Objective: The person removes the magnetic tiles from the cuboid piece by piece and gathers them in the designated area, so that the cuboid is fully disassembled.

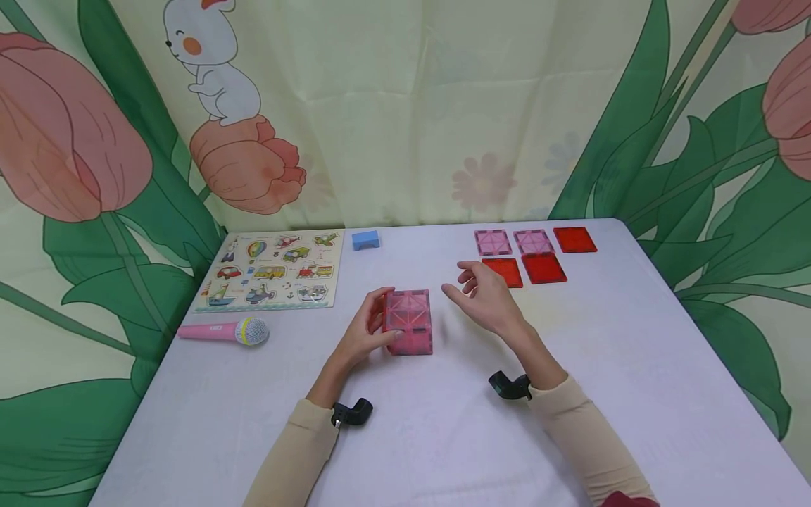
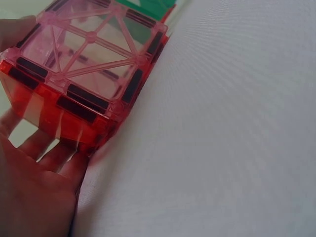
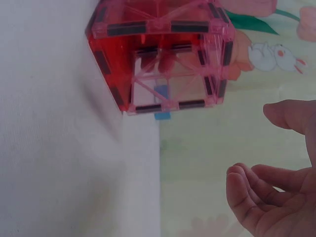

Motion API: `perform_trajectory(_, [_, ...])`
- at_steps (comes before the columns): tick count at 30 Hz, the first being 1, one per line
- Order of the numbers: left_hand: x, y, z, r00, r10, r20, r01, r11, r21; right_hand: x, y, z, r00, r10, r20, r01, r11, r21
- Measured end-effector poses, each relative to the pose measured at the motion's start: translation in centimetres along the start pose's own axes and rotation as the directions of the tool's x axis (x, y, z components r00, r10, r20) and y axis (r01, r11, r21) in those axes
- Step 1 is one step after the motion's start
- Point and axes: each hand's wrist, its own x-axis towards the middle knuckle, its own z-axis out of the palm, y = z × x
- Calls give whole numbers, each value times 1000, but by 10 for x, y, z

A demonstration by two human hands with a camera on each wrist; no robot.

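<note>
A box of translucent pink and red magnetic tiles stands near the middle of the table. My left hand grips it from the left, thumb on the near side and fingers on the far side. The left wrist view shows a pink framed tile face above a red one, with the left fingers against the red. To the right, my right hand hovers apart from the box, fingers loosely bent and holding nothing. In the right wrist view the box's side toward this hand is open, showing its inside.
Loose pink tiles and red tiles lie at the back right, just beyond the right hand. At the back left are a picture puzzle board and a blue block. A pink microphone lies at the left.
</note>
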Motion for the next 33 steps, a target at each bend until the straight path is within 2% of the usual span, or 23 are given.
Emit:
perform_trajectory(6, [0,0,0,1000,20,4,-20,1000,-7,-5,-7,9,998,-36,59,37,999,-8])
perform_trajectory(15, [0,0,0,1000,-4,-12,4,1000,3,-11,-14,22,989,-94,111,99,995,-35])
perform_trajectory(19, [0,0,1,1000,-8,-16,8,1000,12,-12,-14,27,985,-79,154,84,996,-29])
perform_trajectory(26, [0,0,1,1000,-5,-17,6,1000,28,-13,-12,31,984,-56,171,59,998,-12])
perform_trajectory(33, [0,-2,0,1000,3,-10,-3,1000,17,-10,-9,34,974,18,226,-38,995,88])
